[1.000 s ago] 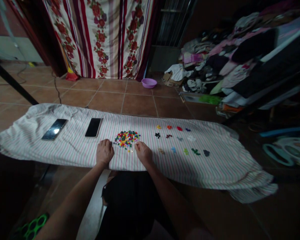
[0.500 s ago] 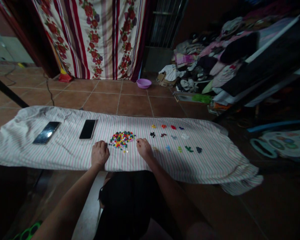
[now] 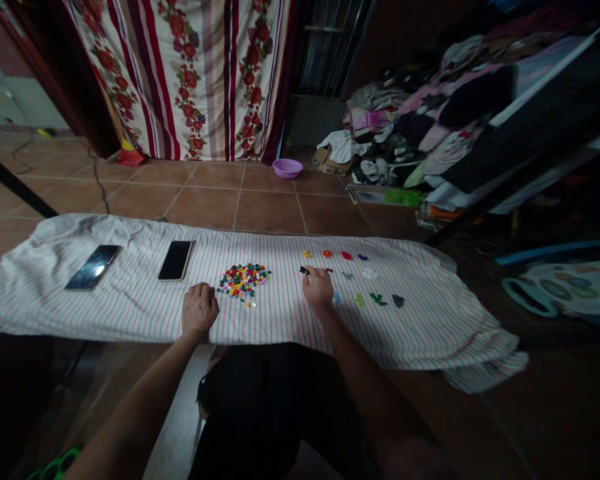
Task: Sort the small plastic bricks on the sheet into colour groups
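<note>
A mixed heap of small colourful pieces, like beads or tiny bricks (image 3: 243, 280), lies on the striped cloth. My left hand (image 3: 200, 308) rests on the cloth at the heap's left edge, fingers loosely laid down, holding nothing I can see. To the right, my right hand (image 3: 318, 288) is over the small groups sorted by colour, its fingers pinched together by the black pieces (image 3: 304, 270). Whatever sits between those fingertips is too small to make out. Beyond it are yellow pieces (image 3: 307, 254), red pieces (image 3: 347, 255), white pieces (image 3: 370, 273) and green pieces (image 3: 378, 299).
Two phones, one dark and shiny (image 3: 93, 267) and one with a pale edge (image 3: 175, 260), lie on the left of the cloth (image 3: 420, 333). A purple basin (image 3: 287, 168) stands on the tiled floor. Clothes (image 3: 420, 120) are piled at the back right.
My right hand has moved right, from the heap's edge to the black and brown groups, now covering the beige group. My left hand stays in place.
</note>
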Available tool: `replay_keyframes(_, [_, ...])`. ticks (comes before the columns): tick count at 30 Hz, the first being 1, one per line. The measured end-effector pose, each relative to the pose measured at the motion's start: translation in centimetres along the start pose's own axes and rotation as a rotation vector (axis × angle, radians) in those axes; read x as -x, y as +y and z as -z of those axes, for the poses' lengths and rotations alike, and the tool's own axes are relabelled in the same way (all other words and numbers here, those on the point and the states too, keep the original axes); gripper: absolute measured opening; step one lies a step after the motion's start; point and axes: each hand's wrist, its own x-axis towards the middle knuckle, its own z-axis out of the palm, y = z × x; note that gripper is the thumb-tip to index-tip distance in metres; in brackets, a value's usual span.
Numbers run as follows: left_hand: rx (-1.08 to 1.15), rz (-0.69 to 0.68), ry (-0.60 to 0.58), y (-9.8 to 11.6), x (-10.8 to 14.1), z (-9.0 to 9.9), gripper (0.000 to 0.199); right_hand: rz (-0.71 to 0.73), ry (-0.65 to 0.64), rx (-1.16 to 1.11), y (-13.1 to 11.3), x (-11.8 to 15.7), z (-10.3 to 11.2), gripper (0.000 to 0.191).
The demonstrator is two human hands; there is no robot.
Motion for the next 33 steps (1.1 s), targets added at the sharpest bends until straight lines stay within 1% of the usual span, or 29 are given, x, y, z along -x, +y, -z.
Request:
replay_keyframes(3, [0.001, 0.001, 0.003, 0.1, 0.0, 0.1, 0.012, 0.005, -0.033, 0.025, 0.6, -0.1, -0.3, 0.037])
replay_keyframes(6, [0.006, 0.0, 0.005, 0.1, 0.0, 0.1, 0.012, 0.018, -0.097, 0.05, 0.8, 0.1, -0.6, 0.04])
replay_keyframes(8, [0.01, 0.0, 0.005, 0.1, 0.0, 0.1, 0.012, 0.028, -0.111, 0.048, 0.8, 0.3, -0.9, 0.042])
replay_keyframes(13, [0.011, 0.001, 0.002, 0.1, -0.1, 0.1, 0.012, 0.049, -0.087, 0.014, 0.8, 0.6, -1.1, 0.046])
replay_keyframes(19, [0.014, -0.003, 0.005, 0.0, 0.0, 0.0, 0.011, 0.052, -0.104, 0.018, 0.7, 0.7, -0.8, 0.049])
replay_keyframes(23, [0.014, -0.002, 0.004, -0.1, 0.0, -0.1, 0.012, 0.066, -0.048, 0.01, 0.4, 0.9, -0.6, 0.049])
replay_keyframes(26, [0.009, 0.002, 0.005, -0.1, 0.0, -0.1, 0.012, 0.086, -0.011, -0.019, -0.4, 1.0, -0.5, 0.047])
replay_keyframes(28, [0.007, 0.002, 0.007, -0.1, 0.0, -0.1, 0.012, 0.112, -0.013, -0.051, -1.5, 1.3, -0.3, 0.046])
replay_keyframes(33, [-0.003, 0.009, 0.006, 0.1, 0.0, 0.0, 0.011, 0.202, -0.084, -0.133, -5.6, 2.8, 0.1, 0.04])
